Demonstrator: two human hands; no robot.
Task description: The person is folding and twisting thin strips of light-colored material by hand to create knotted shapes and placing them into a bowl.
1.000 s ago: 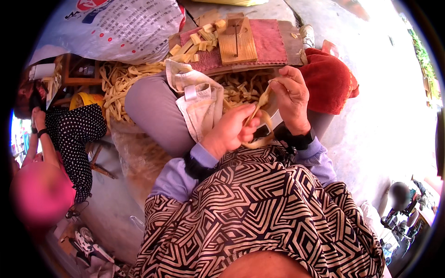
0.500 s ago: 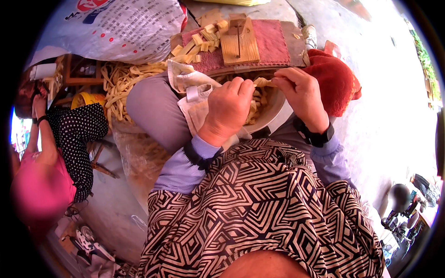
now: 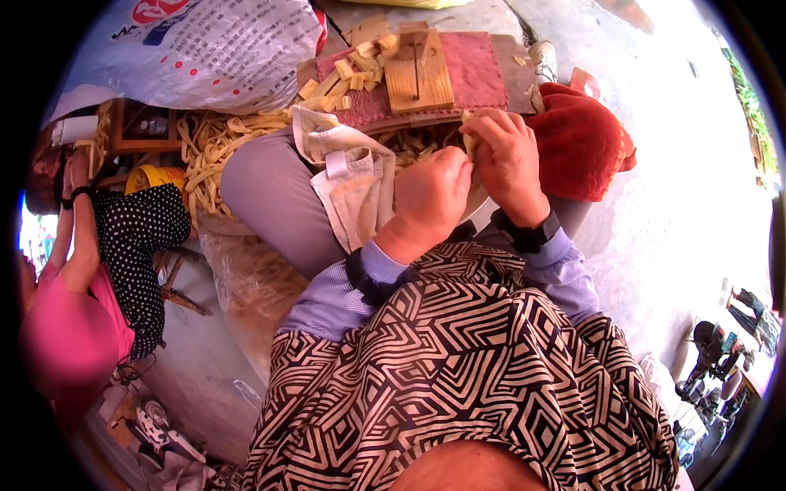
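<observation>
My left hand (image 3: 434, 192) is closed in front of my lap, its fingertips against my right hand (image 3: 508, 155). Between them a pale yellow strip (image 3: 469, 141) stands almost upright, its lower part hidden by the fingers. My right hand is curled round the strip's upper end. Both hands hover over a light-coloured basin (image 3: 481, 214), partly covered by them, with more yellow strips (image 3: 413, 141) inside. Just beyond lies a board with a pink cloth (image 3: 483, 74). On it rest a wooden block (image 3: 417, 78) with a dark upright rod or slit and several cut yellow pieces (image 3: 344, 80).
A heap of long yellow strips (image 3: 214, 159) lies left of my knee, below a large white printed sack (image 3: 237, 57). A beige cloth (image 3: 352, 188) drapes over my left leg, a red cloth (image 3: 573, 143) over my right knee. Another person (image 3: 90, 303) sits at far left.
My hands have come together and turned, the right one moving left and the left one right. The strip, stretched sideways between them before, now points upward.
</observation>
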